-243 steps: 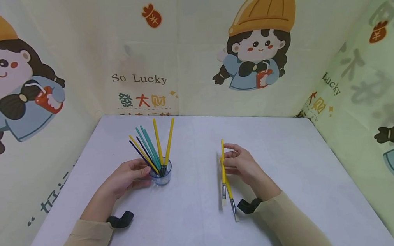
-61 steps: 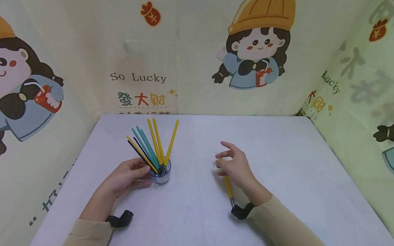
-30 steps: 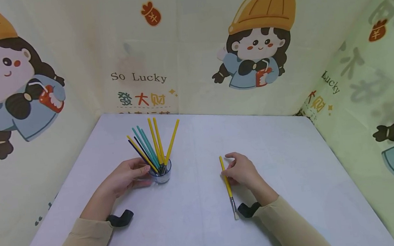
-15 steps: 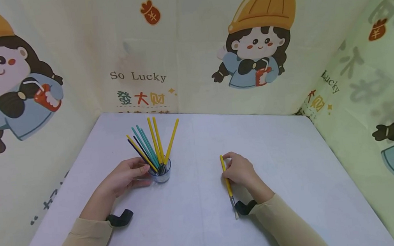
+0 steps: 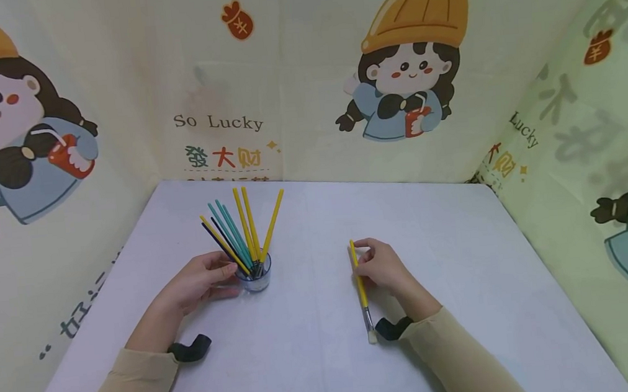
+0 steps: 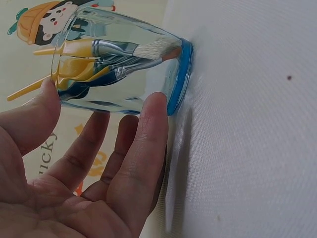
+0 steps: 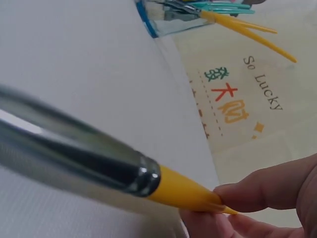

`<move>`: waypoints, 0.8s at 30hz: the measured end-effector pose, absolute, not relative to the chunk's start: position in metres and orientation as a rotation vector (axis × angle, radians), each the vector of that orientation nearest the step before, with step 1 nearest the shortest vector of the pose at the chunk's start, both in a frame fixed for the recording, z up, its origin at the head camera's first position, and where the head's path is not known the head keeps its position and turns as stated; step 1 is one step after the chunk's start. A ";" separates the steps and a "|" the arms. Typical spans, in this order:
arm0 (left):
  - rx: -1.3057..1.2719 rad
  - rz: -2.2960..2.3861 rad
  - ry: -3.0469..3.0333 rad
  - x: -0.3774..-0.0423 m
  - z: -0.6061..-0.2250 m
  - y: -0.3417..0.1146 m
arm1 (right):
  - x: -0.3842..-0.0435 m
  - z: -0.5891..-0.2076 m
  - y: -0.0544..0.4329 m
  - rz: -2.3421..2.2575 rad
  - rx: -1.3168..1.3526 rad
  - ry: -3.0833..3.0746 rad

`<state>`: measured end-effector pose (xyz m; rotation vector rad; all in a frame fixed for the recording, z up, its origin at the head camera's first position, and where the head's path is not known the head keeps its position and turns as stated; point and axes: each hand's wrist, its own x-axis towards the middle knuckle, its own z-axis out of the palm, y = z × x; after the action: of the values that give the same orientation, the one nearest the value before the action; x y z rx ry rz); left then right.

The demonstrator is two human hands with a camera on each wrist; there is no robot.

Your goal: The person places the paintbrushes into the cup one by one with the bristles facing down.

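Note:
My left hand [image 5: 204,283] rests against the left side of a clear drinking glass [image 5: 257,283] with a blue base. In the left wrist view the thumb lies at the glass's rim and the other fingertips touch along its wall, loosely spread. Several paintbrushes [image 6: 94,67] lean in the glass, bristles down, with yellow, teal and dark handles. My right hand [image 5: 384,267] pinches a yellow paintbrush [image 5: 361,288] between thumb and fingers near the upper handle. Its metal ferrule [image 7: 74,144] and pale bristles [image 5: 372,337] point toward me, close over the table.
A white-covered table [image 5: 317,357] extends under both hands. Cream walls [image 5: 304,85] printed with cartoon figures and lettering close it in at the back and sides. Each wrist bears a black strap piece [image 5: 191,349] by a beige sleeve [image 5: 126,390].
Earlier the right hand held another yellow paintbrush, which now stands in the glass. The right hand has since gripped the paintbrush from the table and raised it slightly. The left hand stays put.

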<state>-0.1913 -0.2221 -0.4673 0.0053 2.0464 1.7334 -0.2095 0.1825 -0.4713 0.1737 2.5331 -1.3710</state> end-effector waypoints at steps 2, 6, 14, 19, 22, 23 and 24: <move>0.003 1.733 2.045 -0.191 -0.467 -0.222 | -0.210 -0.473 0.182 -1.438 0.175 2.513; 0.002 1.731 2.040 -0.191 -0.467 -0.222 | -0.211 -0.471 0.179 -1.592 0.207 2.443; 0.003 1.734 2.042 -0.191 -0.467 -0.222 | -0.216 -0.463 0.163 -1.848 0.288 2.383; 0.000 1.733 2.045 -0.191 -0.468 -0.222 | -0.215 -0.457 0.155 -2.022 0.283 2.336; -0.005 1.733 2.043 -0.191 -0.467 -0.222 | -0.215 -0.456 0.149 -2.134 0.271 2.285; -0.006 1.733 2.044 -0.191 -0.467 -0.222 | -0.216 -0.455 0.147 -2.167 0.267 2.270; -0.008 1.733 2.043 -0.191 -0.467 -0.222 | -0.216 -0.455 0.145 -2.200 0.264 2.254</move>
<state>-0.1908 -0.2222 -0.4671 -0.0076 2.0427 1.7325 -0.2156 0.1450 -0.4545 0.2636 2.2542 -2.1997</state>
